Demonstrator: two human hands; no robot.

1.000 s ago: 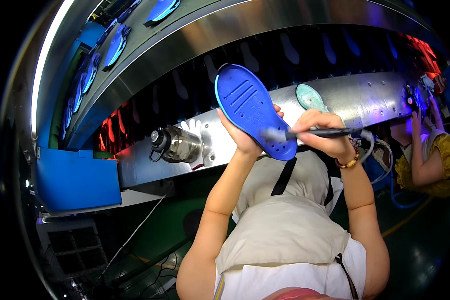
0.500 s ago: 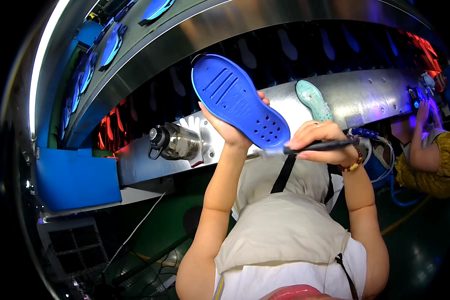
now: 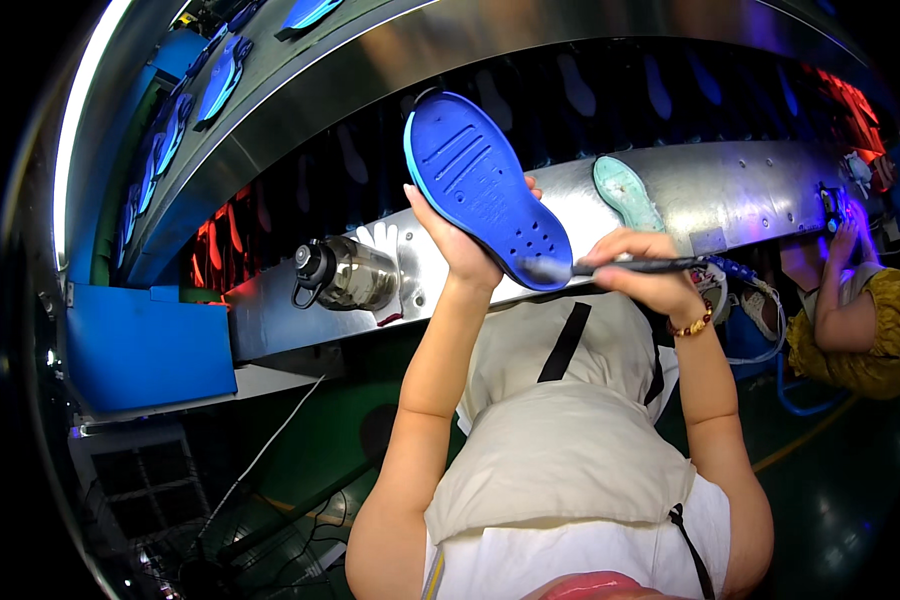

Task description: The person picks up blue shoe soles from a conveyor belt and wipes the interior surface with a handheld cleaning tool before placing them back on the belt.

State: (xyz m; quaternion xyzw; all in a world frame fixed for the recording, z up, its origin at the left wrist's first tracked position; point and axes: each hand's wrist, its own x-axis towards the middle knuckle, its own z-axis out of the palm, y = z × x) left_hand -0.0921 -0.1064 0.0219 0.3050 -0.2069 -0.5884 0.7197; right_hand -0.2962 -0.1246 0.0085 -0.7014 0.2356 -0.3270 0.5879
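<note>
the left hand [image 3: 467, 250] had hold of a deep blue, foot-shaped, rubbery-looking shoe sole [image 3: 485, 185] with a paler blue rim, held up in front of the narrow, shiny metal tabletop [image 3: 745, 190]. its thumb lay along the sole's left edge and fingertips showed past the right one. i took that for a way of backing the sole from behind while leaving its grooved, holed face open to the brush. the broad end pointed away from the wearer; the narrow end came down close to the right hand [image 3: 642, 268], probably to save that arm a longer reach.

the right hand pinched a slim black brush [image 3: 660, 266] with pale bristles, a bit like a pen. fingers that near the bristles would likely give finer control. the bristles were a blur over the holed end, so i couldn't tell whether they touched.

the left forearm rose steeply, palm turned up beneath the sole; the right wrist bent inward, laying the handle nearly level.

a pale mint-green, sole-shaped piece [image 3: 625, 190] lay beyond the right hand, and a clear, black-lidded bottle [image 3: 355, 280] sat off to the left, seemingly out of both arms' way.
</note>
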